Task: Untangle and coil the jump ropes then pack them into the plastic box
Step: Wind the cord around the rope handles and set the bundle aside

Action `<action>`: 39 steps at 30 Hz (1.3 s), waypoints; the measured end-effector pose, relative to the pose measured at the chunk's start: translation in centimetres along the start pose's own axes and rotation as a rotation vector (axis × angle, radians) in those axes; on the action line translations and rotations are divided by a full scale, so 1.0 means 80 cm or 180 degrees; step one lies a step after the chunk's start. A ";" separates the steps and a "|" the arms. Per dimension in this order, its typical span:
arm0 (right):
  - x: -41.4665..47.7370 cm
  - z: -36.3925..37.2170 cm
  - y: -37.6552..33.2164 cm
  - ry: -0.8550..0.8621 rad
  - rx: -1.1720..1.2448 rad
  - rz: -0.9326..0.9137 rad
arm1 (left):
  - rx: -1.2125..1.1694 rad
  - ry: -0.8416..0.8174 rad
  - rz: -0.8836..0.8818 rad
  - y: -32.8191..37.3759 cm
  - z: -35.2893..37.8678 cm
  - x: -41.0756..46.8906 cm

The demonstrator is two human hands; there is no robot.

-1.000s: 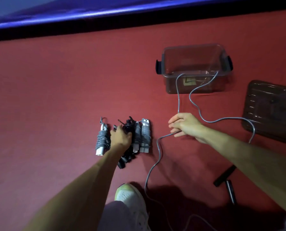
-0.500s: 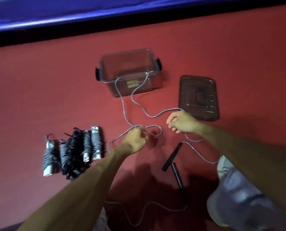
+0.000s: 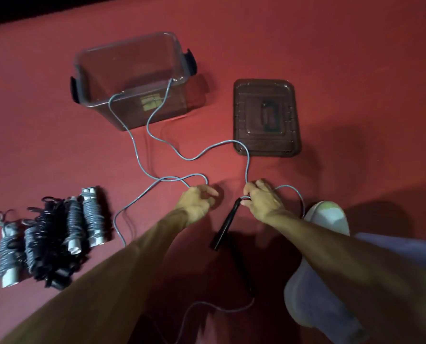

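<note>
On red floor (image 3: 331, 58) | right hand (image 3: 262, 203) pinches grey rope (image 3: 137, 160) beside black handle (image 3: 225, 224) | left hand (image 3: 197, 203) grips rope loop

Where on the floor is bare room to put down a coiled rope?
Bare red floor lies left of the plastic box, beyond the coiled ropes, and right of the lid. Crowded: between box, lid, left hand and right hand, where the grey rope loops.

floor: red floor (image 3: 331, 58) fills view, dark shadows across lower middle and right | top-left: black strip (image 3: 20, 11) along edge | lower right: white sneaker (image 3: 327, 217), greenish toe, planted on floor | beside sneaker: pale lilac trouser leg (image 3: 313, 309), bent
</note>
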State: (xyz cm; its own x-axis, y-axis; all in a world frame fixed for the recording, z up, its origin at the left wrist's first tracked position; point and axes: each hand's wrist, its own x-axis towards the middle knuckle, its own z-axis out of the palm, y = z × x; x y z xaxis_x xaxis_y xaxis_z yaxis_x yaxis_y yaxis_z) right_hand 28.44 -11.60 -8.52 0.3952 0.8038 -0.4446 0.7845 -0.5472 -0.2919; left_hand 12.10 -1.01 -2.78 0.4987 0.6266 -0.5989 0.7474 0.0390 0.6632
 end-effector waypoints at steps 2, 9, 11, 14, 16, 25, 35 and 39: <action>0.002 0.005 0.001 0.0055 -0.0160 -0.0061 | -0.0173 -0.0040 -0.0027 0.007 0.001 0.000; 0.002 -0.040 -0.031 -0.0482 0.1243 -0.0115 | -0.0045 -0.0142 0.0159 0.021 -0.025 -0.014; -0.008 -0.069 -0.052 -0.0692 0.1477 -0.0360 | 0.0099 -0.0117 0.0175 0.022 -0.040 -0.028; -0.017 -0.103 -0.069 -0.0762 0.1811 -0.0766 | 0.0278 -0.0092 0.0207 0.032 -0.069 -0.055; -0.020 -0.123 -0.085 -0.0613 0.2002 -0.0847 | 0.0320 0.0010 0.0241 0.047 -0.091 -0.074; -0.136 -0.313 -0.226 0.0708 0.2266 -0.1619 | 0.0140 0.0759 0.1233 0.147 -0.183 -0.220; -0.217 -0.398 -0.280 0.1341 0.1779 -0.2215 | -0.1137 0.1815 0.1951 0.184 -0.221 -0.338; -0.228 -0.392 -0.274 0.1001 0.0763 -0.2160 | -0.2441 0.1757 0.2192 0.182 -0.224 -0.355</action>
State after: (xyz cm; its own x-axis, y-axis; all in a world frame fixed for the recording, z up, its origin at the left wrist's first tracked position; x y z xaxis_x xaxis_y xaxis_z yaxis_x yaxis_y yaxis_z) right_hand 19.01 -6.93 32.58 0.0113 0.9891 0.1465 0.7924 0.0805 -0.6046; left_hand 0.95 -4.29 31.90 0.2958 0.9443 0.1441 -0.1614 -0.0992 0.9819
